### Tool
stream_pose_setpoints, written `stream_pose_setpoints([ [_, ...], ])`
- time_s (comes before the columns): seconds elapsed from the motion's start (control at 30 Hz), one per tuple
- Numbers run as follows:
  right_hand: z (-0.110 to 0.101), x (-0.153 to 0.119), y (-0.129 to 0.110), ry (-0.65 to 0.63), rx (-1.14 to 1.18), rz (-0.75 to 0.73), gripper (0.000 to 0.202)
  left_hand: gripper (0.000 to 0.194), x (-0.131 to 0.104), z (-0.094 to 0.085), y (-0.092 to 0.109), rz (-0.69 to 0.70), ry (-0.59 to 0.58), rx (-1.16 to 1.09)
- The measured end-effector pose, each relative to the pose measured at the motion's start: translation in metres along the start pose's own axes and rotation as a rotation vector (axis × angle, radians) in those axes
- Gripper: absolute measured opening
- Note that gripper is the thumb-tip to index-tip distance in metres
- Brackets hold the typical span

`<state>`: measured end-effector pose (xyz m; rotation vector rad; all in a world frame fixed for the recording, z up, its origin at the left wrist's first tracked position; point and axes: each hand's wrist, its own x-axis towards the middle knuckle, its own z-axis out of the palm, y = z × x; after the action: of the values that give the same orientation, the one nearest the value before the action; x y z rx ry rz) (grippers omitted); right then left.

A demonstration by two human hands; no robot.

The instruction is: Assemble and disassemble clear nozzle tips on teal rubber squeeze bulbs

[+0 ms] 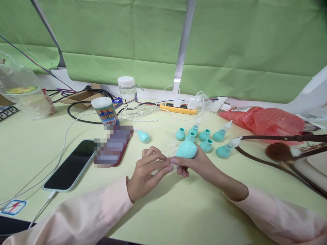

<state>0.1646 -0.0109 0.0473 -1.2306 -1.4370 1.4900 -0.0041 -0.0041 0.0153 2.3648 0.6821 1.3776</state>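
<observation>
Right hand [198,160] grips the glossy turquoise pear-shaped bulb [187,149], apparently steadying it; left hand [148,172] pinches its clear tip, nearer than the yellow-and-black power strip [178,108].

1. My left sleeve [84,212] is long, pale pink and creased; its cuff [116,198] ends at the wrist.
2. My right sleeve [278,214] matches, but stops above the wrist.
3. My left hand [149,170] and right hand [196,164] are bare.
</observation>
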Motion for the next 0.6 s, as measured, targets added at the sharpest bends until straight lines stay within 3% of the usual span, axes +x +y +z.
stream_pose_setpoints([
  [0.27,0.0021,-0.0007,0.0041,0.055,-0.085,-0.035,0.022,0.014,0.0005,0.0029,-0.0001,0.105,0.106,0.025],
  [0.43,-0.0023,-0.0028,0.0003,0.044,-0.207,-0.074,0.023,0.015,0.0016,0.0013,-0.0049,0.037,-0.024,-0.123],
  [0.6,-0.0059,-0.0028,-0.0012,0.031,-0.374,-0.177,0.023,0.009,0.0012,0.0004,-0.0053,-0.058,-0.136,-0.074],
])
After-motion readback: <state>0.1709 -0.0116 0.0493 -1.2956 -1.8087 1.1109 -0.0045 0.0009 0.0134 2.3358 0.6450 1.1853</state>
